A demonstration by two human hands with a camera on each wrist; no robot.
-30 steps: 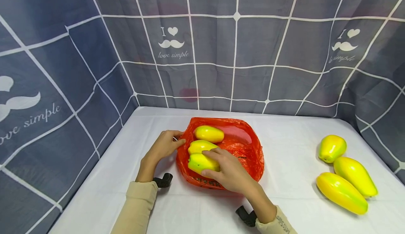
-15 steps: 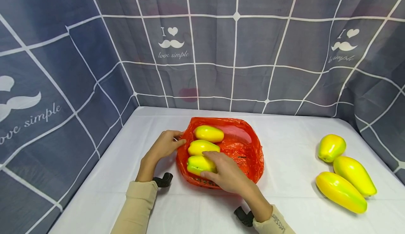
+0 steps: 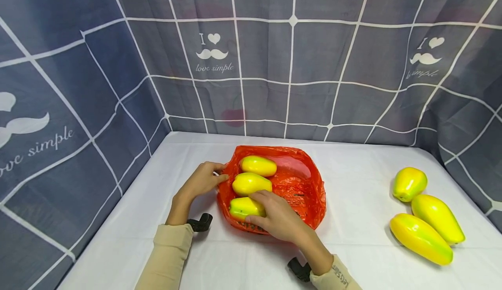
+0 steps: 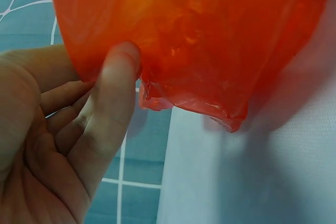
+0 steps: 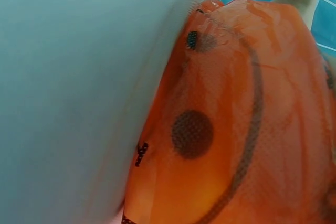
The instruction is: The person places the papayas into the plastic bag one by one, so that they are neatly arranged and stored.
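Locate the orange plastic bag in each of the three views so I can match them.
Head: orange bag lies at table centre, between both hands.
Left wrist: fills the upper frame, its edge pinched by the left hand.
Right wrist: fills the right half, printed side showing.
Shared landmark: the white table.

A white-covered table inside a booth of grey-blue printed curtain.

The table (image 3: 364,220) is spread with a plain white cloth, smooth with faint creases; it runs back to the foot of the curtain (image 3: 313,63), which closes in the rear and both sides like three walls; the fabric is dull grey-blue, crossed by thin white lines in a large grid, with small white diamonds at some crossings; a white heart, a moustache and the words "love simple" (image 3: 213,67) repeat across it; faint dark-red blotches show through in places; the light is even and soft, casting only pale shadows on the cloth.
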